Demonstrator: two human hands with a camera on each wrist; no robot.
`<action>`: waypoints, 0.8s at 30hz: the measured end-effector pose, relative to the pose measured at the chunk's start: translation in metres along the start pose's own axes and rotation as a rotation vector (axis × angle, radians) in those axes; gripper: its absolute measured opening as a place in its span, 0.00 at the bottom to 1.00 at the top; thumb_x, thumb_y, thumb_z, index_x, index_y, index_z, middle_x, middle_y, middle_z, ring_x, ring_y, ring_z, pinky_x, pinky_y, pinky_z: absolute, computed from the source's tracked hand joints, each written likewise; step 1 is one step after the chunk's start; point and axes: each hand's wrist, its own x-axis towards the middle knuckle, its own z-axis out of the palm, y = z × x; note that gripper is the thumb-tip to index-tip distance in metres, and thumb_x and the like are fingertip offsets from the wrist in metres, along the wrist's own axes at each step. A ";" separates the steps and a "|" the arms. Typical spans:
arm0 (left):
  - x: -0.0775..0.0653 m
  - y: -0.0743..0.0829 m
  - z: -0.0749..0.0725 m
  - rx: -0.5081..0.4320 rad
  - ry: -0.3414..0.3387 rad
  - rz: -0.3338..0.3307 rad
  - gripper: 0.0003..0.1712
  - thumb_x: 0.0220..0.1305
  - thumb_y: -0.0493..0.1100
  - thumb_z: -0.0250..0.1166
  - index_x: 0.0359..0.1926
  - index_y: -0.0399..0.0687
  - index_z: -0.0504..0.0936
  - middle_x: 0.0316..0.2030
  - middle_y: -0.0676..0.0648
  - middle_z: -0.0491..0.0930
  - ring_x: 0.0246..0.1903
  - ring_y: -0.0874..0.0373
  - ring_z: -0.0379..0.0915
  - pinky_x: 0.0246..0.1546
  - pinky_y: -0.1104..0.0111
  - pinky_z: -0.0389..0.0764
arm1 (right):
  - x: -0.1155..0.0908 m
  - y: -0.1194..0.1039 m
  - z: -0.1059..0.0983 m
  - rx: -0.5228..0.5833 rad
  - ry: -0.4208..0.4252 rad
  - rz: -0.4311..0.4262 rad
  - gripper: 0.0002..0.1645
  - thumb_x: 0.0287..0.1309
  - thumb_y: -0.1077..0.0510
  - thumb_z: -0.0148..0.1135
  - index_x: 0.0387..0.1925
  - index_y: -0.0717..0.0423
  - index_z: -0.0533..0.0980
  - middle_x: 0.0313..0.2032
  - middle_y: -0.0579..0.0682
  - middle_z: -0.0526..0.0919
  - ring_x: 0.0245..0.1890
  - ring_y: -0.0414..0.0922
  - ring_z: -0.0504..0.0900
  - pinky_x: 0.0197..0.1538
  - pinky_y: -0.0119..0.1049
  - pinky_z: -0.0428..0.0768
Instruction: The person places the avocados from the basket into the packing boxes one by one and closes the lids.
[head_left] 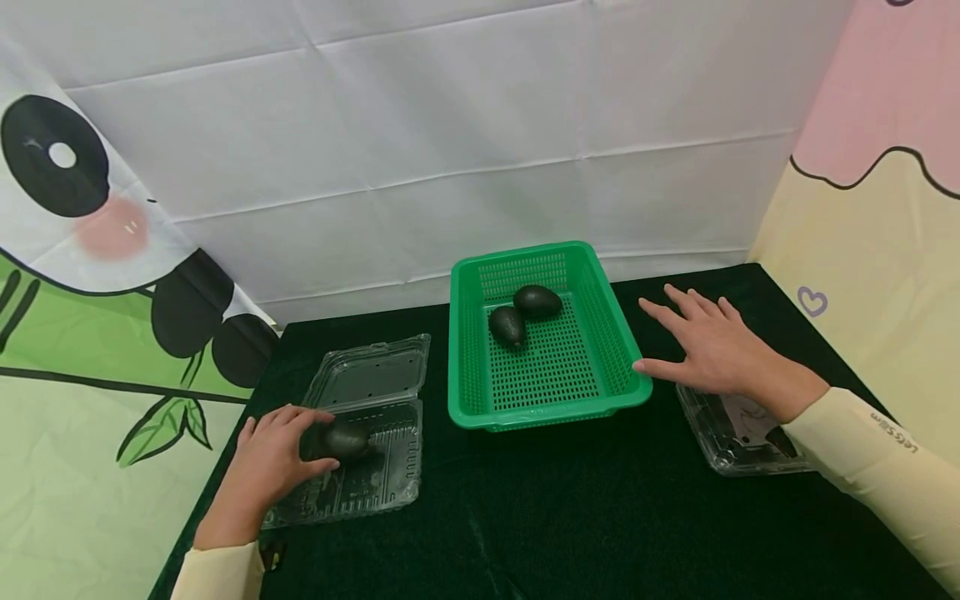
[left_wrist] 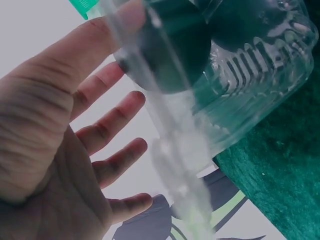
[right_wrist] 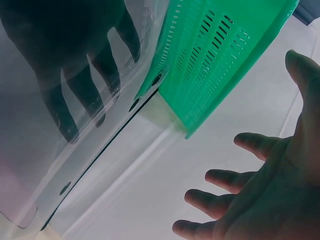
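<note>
My left hand (head_left: 273,458) reaches over a clear plastic clamshell box (head_left: 393,487) at the left, its lid raised at the back. A dark avocado (head_left: 345,442) lies in the box, between the thumb and forefinger. In the left wrist view the other fingers spread apart beside the avocado (left_wrist: 180,50), seen through the clear plastic. My right hand (head_left: 712,350) hovers palm down with its fingers spread, holding nothing. Its thumb overlaps the near right corner of a green plastic basket (head_left: 551,415). Inside the basket are two dark avocados, one upright (head_left: 507,327) and one sideways (head_left: 537,302).
Under my right forearm is a second clear plastic box (head_left: 723,454), its shiny surface mirroring the hand in the right wrist view. Dark green cloth (head_left: 525,517) covers the table. A white curtain (head_left: 450,150) hangs behind, with printed cloth (head_left: 877,275) at both sides.
</note>
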 end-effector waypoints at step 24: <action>0.081 0.063 -0.039 0.026 0.043 0.194 0.36 0.55 0.59 0.80 0.61 0.49 0.83 0.59 0.39 0.77 0.65 0.35 0.65 0.69 0.29 0.46 | 0.004 -0.001 -0.003 -0.004 0.002 0.002 0.57 0.64 0.26 0.59 0.82 0.51 0.54 0.78 0.70 0.48 0.74 0.75 0.51 0.67 0.79 0.46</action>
